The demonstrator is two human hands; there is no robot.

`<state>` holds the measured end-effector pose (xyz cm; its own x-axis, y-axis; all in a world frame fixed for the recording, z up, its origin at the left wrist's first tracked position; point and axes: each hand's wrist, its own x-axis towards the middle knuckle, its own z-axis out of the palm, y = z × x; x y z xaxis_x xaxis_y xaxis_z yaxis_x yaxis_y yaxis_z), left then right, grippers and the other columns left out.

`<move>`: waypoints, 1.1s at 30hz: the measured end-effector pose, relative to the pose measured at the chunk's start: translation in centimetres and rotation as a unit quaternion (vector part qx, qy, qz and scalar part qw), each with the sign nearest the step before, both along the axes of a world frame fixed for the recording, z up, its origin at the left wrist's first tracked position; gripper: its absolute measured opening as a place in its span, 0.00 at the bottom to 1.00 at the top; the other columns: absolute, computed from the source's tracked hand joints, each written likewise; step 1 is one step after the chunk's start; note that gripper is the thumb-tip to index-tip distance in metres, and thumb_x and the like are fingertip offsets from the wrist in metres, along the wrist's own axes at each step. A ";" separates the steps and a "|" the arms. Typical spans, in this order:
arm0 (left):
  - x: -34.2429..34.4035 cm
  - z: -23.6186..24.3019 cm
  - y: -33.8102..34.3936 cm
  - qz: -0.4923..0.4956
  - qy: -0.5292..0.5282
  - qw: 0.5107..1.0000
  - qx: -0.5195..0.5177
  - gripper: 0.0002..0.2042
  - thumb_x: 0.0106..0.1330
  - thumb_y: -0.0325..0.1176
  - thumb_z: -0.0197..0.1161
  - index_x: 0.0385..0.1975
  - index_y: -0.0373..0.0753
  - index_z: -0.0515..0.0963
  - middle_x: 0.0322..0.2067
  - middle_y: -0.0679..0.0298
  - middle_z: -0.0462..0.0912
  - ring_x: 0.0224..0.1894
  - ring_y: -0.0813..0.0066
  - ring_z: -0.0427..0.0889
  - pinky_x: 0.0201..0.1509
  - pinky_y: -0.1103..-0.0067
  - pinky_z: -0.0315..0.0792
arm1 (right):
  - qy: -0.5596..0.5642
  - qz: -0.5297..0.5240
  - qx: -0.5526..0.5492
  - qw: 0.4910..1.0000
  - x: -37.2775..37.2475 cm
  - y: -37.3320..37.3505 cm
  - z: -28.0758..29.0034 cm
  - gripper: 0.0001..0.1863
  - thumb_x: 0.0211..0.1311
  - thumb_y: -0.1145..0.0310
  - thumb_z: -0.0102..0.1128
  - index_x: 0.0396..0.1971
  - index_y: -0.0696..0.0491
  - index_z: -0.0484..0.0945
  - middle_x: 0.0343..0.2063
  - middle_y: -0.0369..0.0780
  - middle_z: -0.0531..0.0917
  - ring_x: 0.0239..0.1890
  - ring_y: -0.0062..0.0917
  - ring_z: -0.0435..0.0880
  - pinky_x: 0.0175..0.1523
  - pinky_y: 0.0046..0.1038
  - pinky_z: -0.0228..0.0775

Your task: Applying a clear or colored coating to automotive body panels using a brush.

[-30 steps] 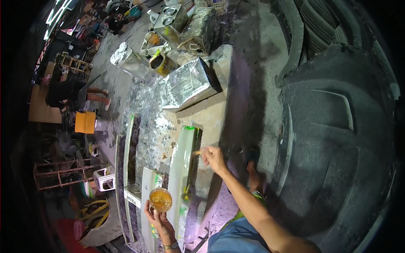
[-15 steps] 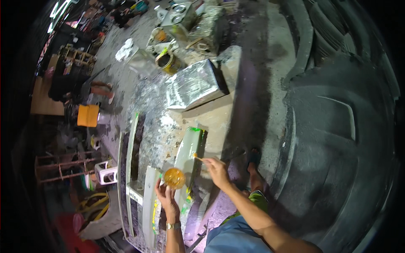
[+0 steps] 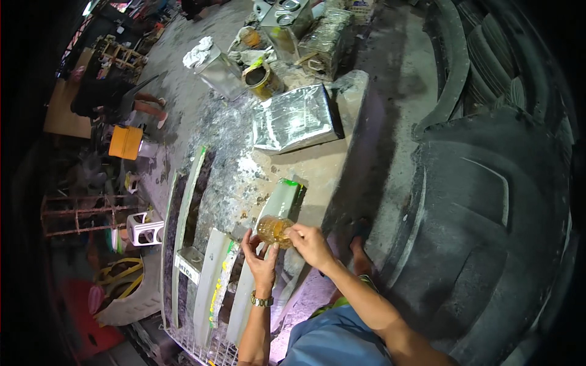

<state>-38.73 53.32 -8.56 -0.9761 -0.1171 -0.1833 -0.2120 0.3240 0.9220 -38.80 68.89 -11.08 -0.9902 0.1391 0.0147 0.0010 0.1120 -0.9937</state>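
My left hand (image 3: 261, 261) is closed around a clear round cup (image 3: 268, 230) of amber liquid, its mouth tipped toward my right side. At the cup's rim my right hand (image 3: 311, 245) pinches a small brush, whose tip is down inside the cup; fingers and cup mostly hide it. Beneath and beyond the cup lies a long pale grey-green molded strip (image 3: 281, 201) with bright green on its far end. Part of this strip is covered by the cup and my hands. To the left rests another pale strip (image 3: 210, 274) of the same sort.
A foil-wrapped block (image 3: 293, 119) sits farther up the worktable (image 3: 314, 177). Behind it are an open can (image 3: 262, 80) and a metal tin (image 3: 218, 73) with white cloth on top. A large dark molded panel (image 3: 458, 201) stands to the right. Another person (image 3: 110, 97) is at far left.
My right hand has moved left, bringing the brush from over the strip into the cup. The cup has risen slightly to the right and tilted. My view has shifted a little.
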 end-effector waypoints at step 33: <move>0.6 5.3 -3.9 0.088 0.045 0.990 0.100 0.27 0.67 0.34 0.58 0.65 0.43 0.57 0.47 0.63 0.66 0.51 0.72 0.73 0.55 0.72 0.75 | -0.080 -0.205 -0.277 0.935 -5.6 3.6 -9.8 0.11 0.66 0.70 0.57 0.42 0.60 0.80 0.26 0.36 0.81 0.30 0.19 0.77 0.37 0.22 0.70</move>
